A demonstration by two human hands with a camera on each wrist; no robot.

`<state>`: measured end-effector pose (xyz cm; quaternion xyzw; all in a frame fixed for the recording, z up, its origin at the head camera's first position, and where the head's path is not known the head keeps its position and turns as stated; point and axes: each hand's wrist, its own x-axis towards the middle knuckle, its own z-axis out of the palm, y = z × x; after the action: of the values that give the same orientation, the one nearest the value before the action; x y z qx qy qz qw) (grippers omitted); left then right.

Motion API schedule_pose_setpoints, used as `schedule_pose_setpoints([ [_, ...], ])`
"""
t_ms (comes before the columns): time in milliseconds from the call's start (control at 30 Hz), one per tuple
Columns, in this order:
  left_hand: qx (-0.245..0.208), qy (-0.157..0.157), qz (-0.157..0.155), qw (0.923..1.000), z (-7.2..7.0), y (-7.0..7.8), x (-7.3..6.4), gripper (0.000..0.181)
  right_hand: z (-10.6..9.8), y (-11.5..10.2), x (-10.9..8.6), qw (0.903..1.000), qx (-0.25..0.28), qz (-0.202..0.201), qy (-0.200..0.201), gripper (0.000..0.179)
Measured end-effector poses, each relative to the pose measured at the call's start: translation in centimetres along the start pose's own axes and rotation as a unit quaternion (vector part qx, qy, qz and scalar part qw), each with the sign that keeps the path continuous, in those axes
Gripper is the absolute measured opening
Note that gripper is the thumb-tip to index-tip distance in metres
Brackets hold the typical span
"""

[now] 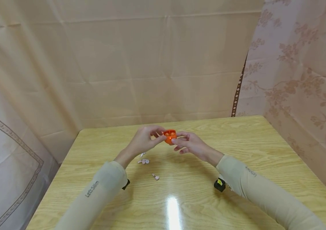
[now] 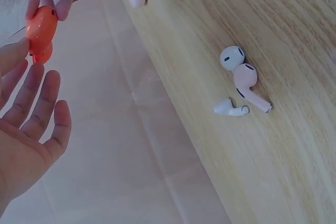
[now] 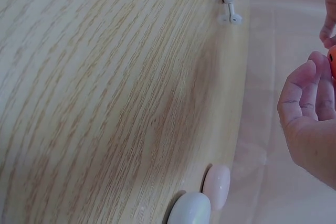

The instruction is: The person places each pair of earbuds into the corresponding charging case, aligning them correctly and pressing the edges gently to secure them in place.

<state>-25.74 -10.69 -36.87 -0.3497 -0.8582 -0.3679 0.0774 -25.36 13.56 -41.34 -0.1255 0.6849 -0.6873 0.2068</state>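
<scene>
An orange earbud case (image 1: pixel 170 139) is held up over the far part of the table between both hands, its lid raised. Rounded orange shapes show inside it. My left hand (image 1: pixel 144 139) grips its left side between thumb and fingers. From the right, my right hand (image 1: pixel 193 146) pinches it with the thumb on the front. In the left wrist view the glossy orange case (image 2: pixel 42 29) sits between the fingertips of both hands. Only a sliver of the case (image 3: pixel 333 61) enters the right wrist view.
Loose white and pink earbuds (image 2: pixel 245 77) lie on the wooden table (image 1: pixel 197 204), nearer me than the case. One pink earbud (image 1: pixel 155 176) lies apart. A white case (image 3: pixel 190 211) and a pink case (image 3: pixel 217 187) stand side by side on the table. Curtains hang around it.
</scene>
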Motion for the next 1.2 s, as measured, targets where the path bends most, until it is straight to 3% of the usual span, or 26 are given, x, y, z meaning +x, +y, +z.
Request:
schedule_pose_setpoints([
  [200, -0.015, -0.028, -0.053, 0.9981, 0.36, 0.0, -0.16, 0.038, -0.12, -0.09, -0.04, 1.0, -0.002, 0.002, 0.002, 0.042],
  [567, -0.079, -0.05, -0.094, 0.9912, 0.9, -0.29, -0.02, 0.043, -0.41, 0.14, 0.13, 1.0, 0.001, 0.003, 0.0, 0.04],
  [667, -0.115, -0.06, -0.122, 0.984, 0.9, -0.27, 0.11, 0.045, -0.47, 0.19, 0.16, 1.0, 0.001, 0.002, 0.003, 0.042],
  [900, -0.186, -0.094, -0.197, 0.958, 0.6, -0.09, 0.23, 0.042, -0.32, -0.12, 0.08, 1.0, -0.003, 0.004, 0.001, 0.044],
  [1200, -0.225, -0.104, -0.236, 0.9396, 0.5, 0.03, 0.42, 0.044, -0.26, -0.37, 0.09, 1.0, -0.004, 0.003, 0.005, 0.045],
])
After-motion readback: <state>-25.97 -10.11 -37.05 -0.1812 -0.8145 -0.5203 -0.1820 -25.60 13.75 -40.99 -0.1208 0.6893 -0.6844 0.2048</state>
